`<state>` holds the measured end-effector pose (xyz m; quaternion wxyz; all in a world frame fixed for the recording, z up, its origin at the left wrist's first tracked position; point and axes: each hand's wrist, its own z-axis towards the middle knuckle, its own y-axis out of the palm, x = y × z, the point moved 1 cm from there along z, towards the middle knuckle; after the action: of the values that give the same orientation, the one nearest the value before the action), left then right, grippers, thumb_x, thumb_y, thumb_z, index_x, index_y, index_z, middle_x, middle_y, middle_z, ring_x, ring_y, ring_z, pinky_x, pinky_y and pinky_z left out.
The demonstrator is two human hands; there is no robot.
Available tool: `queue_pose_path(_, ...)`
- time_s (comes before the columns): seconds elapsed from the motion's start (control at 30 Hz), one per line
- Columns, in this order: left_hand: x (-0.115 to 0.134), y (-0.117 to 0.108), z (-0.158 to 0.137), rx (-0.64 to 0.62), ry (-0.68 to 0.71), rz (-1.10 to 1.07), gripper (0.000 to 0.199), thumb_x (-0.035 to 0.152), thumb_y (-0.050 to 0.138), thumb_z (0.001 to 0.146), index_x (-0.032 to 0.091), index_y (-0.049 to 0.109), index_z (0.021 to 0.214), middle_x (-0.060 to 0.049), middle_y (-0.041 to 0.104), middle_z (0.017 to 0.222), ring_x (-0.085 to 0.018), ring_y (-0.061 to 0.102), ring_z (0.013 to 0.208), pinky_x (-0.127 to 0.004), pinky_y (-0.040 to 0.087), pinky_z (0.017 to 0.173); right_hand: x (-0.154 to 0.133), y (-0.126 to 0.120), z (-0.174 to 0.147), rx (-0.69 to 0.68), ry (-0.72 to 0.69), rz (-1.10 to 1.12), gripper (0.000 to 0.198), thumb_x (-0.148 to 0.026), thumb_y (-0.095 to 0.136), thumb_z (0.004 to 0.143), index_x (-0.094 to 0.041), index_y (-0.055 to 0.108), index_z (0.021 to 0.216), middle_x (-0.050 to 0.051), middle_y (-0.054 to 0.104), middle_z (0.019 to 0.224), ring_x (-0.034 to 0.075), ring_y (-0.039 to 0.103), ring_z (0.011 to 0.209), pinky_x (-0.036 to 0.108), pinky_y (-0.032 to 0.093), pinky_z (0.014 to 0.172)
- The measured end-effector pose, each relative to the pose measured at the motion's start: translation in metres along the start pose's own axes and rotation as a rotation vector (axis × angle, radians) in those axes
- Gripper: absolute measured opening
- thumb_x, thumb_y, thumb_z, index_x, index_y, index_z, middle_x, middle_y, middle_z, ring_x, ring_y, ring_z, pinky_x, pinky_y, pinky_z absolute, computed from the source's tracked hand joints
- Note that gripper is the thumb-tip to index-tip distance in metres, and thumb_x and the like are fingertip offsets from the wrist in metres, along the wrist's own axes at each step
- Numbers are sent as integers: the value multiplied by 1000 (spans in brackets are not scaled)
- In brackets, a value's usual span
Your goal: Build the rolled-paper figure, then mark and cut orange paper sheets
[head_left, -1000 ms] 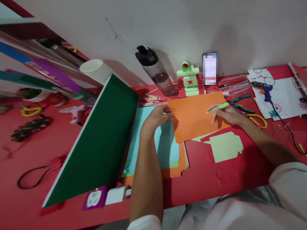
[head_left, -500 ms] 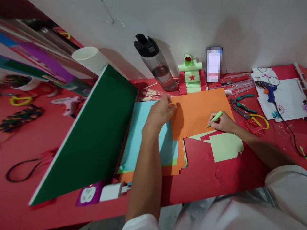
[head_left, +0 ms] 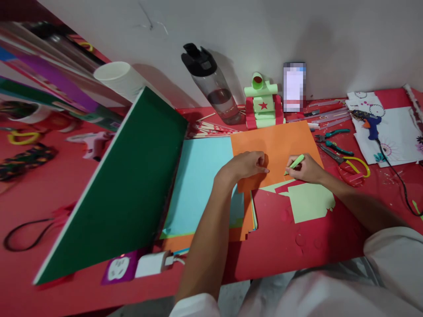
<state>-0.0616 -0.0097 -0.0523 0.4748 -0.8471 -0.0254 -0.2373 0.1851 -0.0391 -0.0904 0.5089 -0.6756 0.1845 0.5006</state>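
Note:
A sheet of orange paper [head_left: 274, 136] lies across the right part of a light blue sheet [head_left: 206, 176]. My left hand [head_left: 249, 164] rests on the orange paper, fingers loosely bent and thumb apart, with nothing visible in it. To its right, my right hand [head_left: 306, 169] is closed round a slim light green pen-like tool [head_left: 296, 162], held slanted. The tool's lower tip meets the orange paper near its front edge; whether it is a marker or a cutter cannot be told. Pale green paper scraps [head_left: 310, 202] lie just below my right hand.
An upright dark green board [head_left: 115, 193] stands at the left. Behind are a water bottle [head_left: 216, 88], a green and red paper model [head_left: 263, 105] and a phone [head_left: 294, 88]. Pliers [head_left: 333, 141], yellow-handled scissors [head_left: 355, 163] and a blue glue gun [head_left: 373, 125] lie right.
My left hand has moved right and towards me, from the orange paper's upper left edge to nearer its middle. My right hand and the green tool have barely moved.

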Motion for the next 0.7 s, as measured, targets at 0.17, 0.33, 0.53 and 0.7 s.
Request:
queue_pose_path(0.17,-1,2,2,-9,-1,-27,24,44,77,81,24,63,84,-2,72,88,-20,61,74,-31,35,61,1,0,0,-57,20,54,11,-27,69,82,-18,68,75,0,66,63,12,51,54,25,37,52)
queue_pose_path(0.33,-1,1,2,-9,4,-23,25,44,76,81,23,62,84,-2,72,88,-19,60,72,-31,35,60,2,-1,0,-22,24,50,13,-28,68,83,-18,69,75,0,65,63,12,52,54,25,37,52)
queue_pose_path(0.53,0,-1,1,-9,4,-43,26,45,76,78,24,61,81,-3,72,84,-19,59,69,-30,35,58,-1,-1,0,-84,36,80,11,-26,70,80,-18,68,73,0,66,62,11,50,54,25,37,51)
queue_pose_path(0.7,-2,1,2,-2,22,-35,27,47,75,79,24,61,81,-3,72,86,-19,60,70,-30,35,59,1,-3,1,-47,83,208,16,-33,74,82,-18,68,78,2,71,69,13,54,56,25,38,50)
